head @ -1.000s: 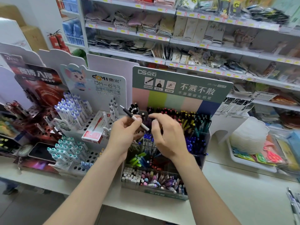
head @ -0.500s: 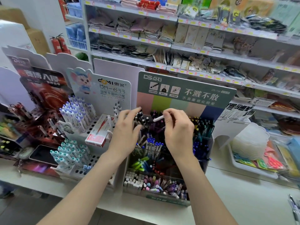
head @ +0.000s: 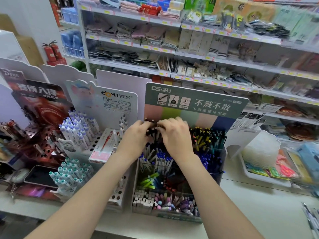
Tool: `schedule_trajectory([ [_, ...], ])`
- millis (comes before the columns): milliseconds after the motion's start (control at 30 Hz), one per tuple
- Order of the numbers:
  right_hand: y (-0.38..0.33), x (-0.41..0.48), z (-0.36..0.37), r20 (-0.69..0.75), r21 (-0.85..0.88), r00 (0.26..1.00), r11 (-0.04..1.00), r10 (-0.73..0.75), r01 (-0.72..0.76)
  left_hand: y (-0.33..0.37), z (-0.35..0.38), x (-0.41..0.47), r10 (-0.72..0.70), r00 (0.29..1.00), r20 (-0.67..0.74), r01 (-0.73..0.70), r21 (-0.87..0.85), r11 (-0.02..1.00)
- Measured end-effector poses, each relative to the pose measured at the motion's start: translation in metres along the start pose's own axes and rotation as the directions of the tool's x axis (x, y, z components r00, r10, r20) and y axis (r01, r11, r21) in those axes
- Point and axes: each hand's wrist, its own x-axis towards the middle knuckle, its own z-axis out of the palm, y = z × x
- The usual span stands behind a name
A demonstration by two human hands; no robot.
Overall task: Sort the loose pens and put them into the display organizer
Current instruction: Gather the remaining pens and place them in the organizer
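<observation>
At back-left corner of the display organizer, left hand and right hand meet over black-capped pens, fingers curled, grip indeterminable; forcing one into this crowded row could topple neighbours.

Our left hand and right hand meet fingertip to fingertip among the dark-capped pens in the back-left compartment of the display organizer; we cannot tell whether either grips one.
</observation>
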Motion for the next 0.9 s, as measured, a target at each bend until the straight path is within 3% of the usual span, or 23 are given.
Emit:
schedule_trajectory([
  [67,0.002,-0.002,0.003,-0.035,0.000,0.999,0.999,0.038,-0.038,-0.002,-0.002,-0.005,0.018,1.000,-0.009,-0.018,-0.064,0.998],
  [167,-0.005,-0.013,0.005,0.039,0.047,0.999,0.998,-0.030,0.028,-0.003,-0.002,-0.012,-0.023,0.991,-0.132,0.006,-0.131,0.991],
  [300,-0.017,-0.041,-0.011,-0.112,0.237,0.980,0.962,0.163,-0.133,0.003,0.000,-0.023,0.079,0.961,-0.264,-0.091,-0.034,0.995],
  [400,-0.026,-0.071,-0.026,-0.079,0.364,0.962,0.906,0.262,-0.217,0.025,0.004,-0.033,0.135,0.937,-0.321,-0.181,-0.119,0.976],
  [567,-0.006,-0.127,-0.050,0.024,0.404,0.833,0.757,0.552,-0.513,0.066,0.030,-0.048,0.189,0.981,-0.037,-0.188,-0.402,0.896],
  [633,0.012,-0.155,-0.063,0.101,0.364,0.766,0.693,0.635,-0.623,0.078,0.047,-0.059,0.255,0.962,0.103,-0.190,-0.420,0.887],
  [767,0.063,-0.226,-0.093,0.280,0.239,0.591,0.542,0.756,-0.806,0.110,0.083,-0.081,0.446,0.846,0.292,-0.347,-0.334,0.876],
  [900,0.121,-0.276,-0.113,0.321,0.116,0.439,0.425,0.839,-0.898,0.168,0.124,-0.091,0.564,0.694,0.447,-0.474,-0.306,0.826],
])
